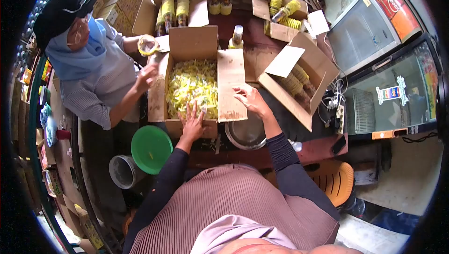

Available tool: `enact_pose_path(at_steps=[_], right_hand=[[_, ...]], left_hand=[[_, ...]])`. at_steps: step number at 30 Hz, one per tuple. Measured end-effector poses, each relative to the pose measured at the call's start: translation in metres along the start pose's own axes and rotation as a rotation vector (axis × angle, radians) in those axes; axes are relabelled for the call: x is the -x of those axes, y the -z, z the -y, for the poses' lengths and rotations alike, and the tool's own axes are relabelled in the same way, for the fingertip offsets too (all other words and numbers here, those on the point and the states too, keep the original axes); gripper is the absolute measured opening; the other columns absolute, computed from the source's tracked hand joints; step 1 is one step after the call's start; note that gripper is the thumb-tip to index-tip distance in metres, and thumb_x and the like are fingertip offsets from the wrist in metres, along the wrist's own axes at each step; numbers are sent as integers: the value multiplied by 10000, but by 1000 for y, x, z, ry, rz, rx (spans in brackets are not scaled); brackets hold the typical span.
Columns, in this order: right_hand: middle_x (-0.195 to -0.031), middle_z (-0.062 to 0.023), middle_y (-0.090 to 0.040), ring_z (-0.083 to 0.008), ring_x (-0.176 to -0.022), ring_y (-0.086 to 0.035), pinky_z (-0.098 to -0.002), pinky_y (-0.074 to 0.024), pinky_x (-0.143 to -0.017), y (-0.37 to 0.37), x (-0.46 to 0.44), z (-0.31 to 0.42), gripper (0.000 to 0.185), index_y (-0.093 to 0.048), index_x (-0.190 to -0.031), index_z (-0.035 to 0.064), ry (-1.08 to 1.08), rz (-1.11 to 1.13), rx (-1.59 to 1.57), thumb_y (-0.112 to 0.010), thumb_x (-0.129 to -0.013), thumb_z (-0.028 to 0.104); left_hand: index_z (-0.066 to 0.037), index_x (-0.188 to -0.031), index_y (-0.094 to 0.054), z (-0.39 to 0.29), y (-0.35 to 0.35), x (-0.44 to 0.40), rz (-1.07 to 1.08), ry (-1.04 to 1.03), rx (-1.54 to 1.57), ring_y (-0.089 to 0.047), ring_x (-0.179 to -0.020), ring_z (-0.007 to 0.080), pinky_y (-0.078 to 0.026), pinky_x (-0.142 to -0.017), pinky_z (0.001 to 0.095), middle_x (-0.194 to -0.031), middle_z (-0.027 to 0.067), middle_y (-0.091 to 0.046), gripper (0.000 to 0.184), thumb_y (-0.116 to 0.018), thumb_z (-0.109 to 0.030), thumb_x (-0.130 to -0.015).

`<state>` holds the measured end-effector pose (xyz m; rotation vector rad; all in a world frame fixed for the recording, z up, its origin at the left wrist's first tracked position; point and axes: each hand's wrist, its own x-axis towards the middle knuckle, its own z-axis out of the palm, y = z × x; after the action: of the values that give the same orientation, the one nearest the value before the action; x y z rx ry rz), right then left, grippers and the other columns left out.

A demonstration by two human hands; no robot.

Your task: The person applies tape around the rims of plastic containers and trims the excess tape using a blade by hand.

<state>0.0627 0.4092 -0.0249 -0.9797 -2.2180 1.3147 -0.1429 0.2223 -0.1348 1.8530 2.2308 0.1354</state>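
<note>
An open cardboard box [192, 39] stands in front of me, filled with small yellow-and-clear packets [194, 83]. My left hand [191, 122] lies with spread fingers on the packets at the box's near edge. Over the box's right flap [231, 85] is my right hand [250, 100], its fingers bent and partly apart, with no object visible in it. A co-worker [93, 71] at the left holds a roll of tape [148, 45] near the box's left flap.
A green basin [152, 150] and a grey bucket [123, 171] are at lower left. A metal bowl [245, 135] sits below the right flap. Another open box [299, 78] holds stacked yellow-wrapped goods. A bottle [237, 36] stands behind; a phone [338, 145] lies right.
</note>
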Motion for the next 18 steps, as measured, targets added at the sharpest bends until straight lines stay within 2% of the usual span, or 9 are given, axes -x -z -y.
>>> enact_pose_path(at_steps=[3,5,9,11,13,14,16,17,18], right_hand=[[-1012,-164,-606,-247,-873,-637,-343,-522,-769,18,-62,-18,322,-603,-1114,23,91,-148,70,-667,-821,138],[-1016,-186,-566,-286,-879,-610,-371,-511,-778,28,-115,-40,332,-590,-1130,39,118,-245,240,-652,-816,126],[-1112,-215,-493,-382,-993,-530,-441,-453,-880,35,-205,-56,445,-518,-1204,58,213,-552,318,-646,-796,180],[-1354,-220,-304,-386,-1206,-400,-432,-417,-976,37,-238,-71,706,-331,-1383,125,76,-508,473,-685,-778,208],[-1426,-209,-222,-382,-1287,-327,-434,-416,-991,41,-256,-63,740,-303,-1412,182,56,-485,530,-691,-782,174],[-1426,-209,-222,-382,-1287,-327,-434,-416,-991,42,-260,-61,740,-303,-1412,182,60,-489,528,-691,-782,174],[-1406,-219,-285,-384,-1261,-387,-450,-431,-961,41,-265,-71,552,-361,-1357,211,34,-341,747,-603,-864,270],[-1406,-219,-285,-384,-1261,-387,-450,-431,-961,43,-269,-76,552,-361,-1357,211,37,-336,748,-603,-864,270],[-1369,-221,-338,-385,-1205,-443,-456,-442,-933,47,-274,-80,458,-393,-1309,208,-148,-310,414,-535,-893,336]], left_hand=[[-215,-1333,-482,2,-4,-4,17,21,-76,86,-1421,361,4,-1000,736,-1557,94,41,755,-728,-515,-686],[-219,-1325,-491,3,-5,-4,7,21,-17,79,-1424,353,24,-1002,732,-1560,84,36,744,-734,-502,-680],[-212,-1287,-520,3,-1,-4,22,21,11,71,-1426,353,55,-1000,727,-1562,72,34,676,-735,-464,-697],[-211,-1268,-531,6,-10,-6,10,21,-94,57,-1427,358,64,-1002,725,-1563,67,37,652,-737,-452,-698],[-213,-1280,-524,2,2,-12,40,46,101,59,-1427,358,52,-996,737,-1563,64,34,635,-729,-424,-717],[-218,-1292,-516,2,5,-14,60,54,103,65,-1427,355,43,-994,740,-1563,60,35,638,-724,-422,-724],[-223,-1304,-508,-1,13,-18,82,66,109,71,-1427,352,34,-993,742,-1563,55,35,641,-718,-421,-732],[-230,-1318,-497,-3,17,-18,107,76,132,76,-1426,349,27,-992,743,-1564,48,41,651,-710,-430,-736],[-236,-1331,-486,-4,20,-19,133,87,155,82,-1426,346,19,-992,745,-1564,41,46,660,-702,-440,-741]])
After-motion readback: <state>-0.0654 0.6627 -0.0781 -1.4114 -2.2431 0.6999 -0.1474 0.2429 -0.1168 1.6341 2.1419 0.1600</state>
